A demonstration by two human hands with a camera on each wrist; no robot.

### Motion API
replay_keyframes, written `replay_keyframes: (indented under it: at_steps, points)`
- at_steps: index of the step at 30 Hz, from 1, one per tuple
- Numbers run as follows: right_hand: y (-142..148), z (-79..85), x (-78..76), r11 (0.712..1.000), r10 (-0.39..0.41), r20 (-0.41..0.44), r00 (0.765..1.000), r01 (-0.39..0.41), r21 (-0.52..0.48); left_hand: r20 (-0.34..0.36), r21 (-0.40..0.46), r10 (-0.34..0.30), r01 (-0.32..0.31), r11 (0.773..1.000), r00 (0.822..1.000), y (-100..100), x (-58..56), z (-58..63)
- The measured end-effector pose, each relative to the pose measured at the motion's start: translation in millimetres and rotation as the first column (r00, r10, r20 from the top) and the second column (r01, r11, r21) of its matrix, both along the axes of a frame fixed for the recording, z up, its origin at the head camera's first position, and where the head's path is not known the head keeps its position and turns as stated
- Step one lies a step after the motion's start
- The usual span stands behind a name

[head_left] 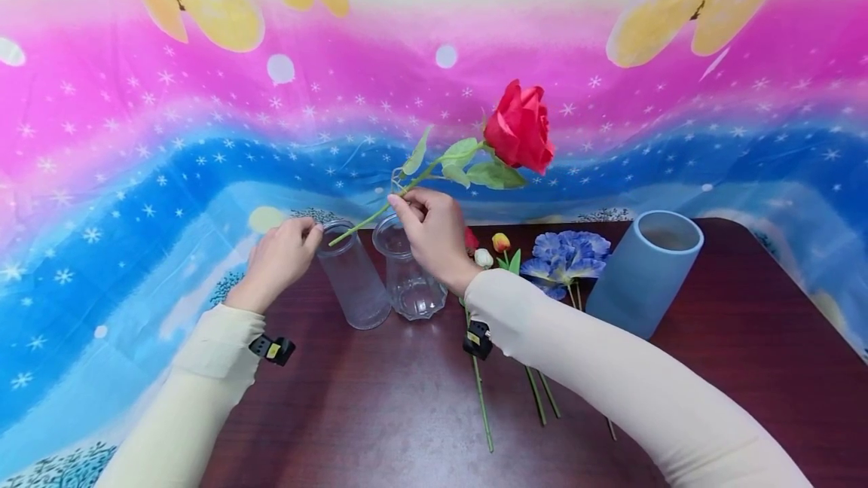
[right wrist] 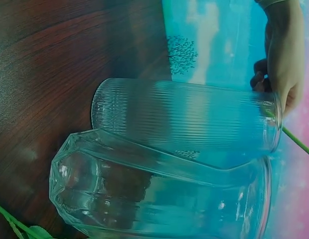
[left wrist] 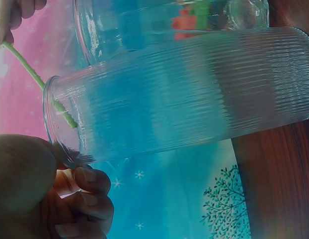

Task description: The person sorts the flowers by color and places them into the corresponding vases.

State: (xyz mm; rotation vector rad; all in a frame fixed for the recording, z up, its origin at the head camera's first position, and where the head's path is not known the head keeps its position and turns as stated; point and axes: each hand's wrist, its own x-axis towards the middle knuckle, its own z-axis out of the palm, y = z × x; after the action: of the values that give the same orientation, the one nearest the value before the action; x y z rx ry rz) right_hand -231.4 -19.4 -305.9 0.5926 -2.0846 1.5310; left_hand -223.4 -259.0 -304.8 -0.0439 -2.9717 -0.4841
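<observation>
My right hand (head_left: 437, 236) pinches the green stem of a red rose (head_left: 521, 128), its bloom tilted up to the right. The stem's cut end (left wrist: 67, 117) shows through the glass just within the mouth of a tall ribbed glass vase (head_left: 356, 285). On that vase's rim, the thumb and fingers of my left hand (head_left: 281, 258) pinch the left side. The ribbed vase stands upright on the table. Close to its right is a clear flared glass vase (head_left: 417, 296) with a faceted base, partly behind my right hand.
Right of the glass vases lie a white flower (head_left: 484, 257), an orange-yellow tulip (head_left: 501, 242) and blue flowers (head_left: 566, 254) with long stems, partly under my right sleeve. A blue-grey vase (head_left: 644, 273) stands farther right on the dark wooden table (head_left: 380, 413). Behind hangs a patterned cloth (head_left: 380, 96).
</observation>
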Motion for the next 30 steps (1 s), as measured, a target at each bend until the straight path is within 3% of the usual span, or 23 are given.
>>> replay_keyframes:
  at_steps: [15,25,30]
  points:
    - [-19,-4.4,0.4,0.978,0.003,0.059,0.998,-0.015,0.209,-0.024,0.012,-0.031,0.031,0.999,0.999,-1,-3.0,-2.3]
    - [-29,-5.8,-4.8,0.947,0.008,0.076,0.997,-0.032,0.319,-0.03,0.016,-0.034,0.034,0.999,0.999,-2,-3.8,-2.4]
    - [-36,-7.8,-7.9,0.911,-0.013,0.07,0.997,-0.017,0.411,-0.032,0.015,-0.033,0.034,0.999,0.999,-2,-3.8,-2.4]
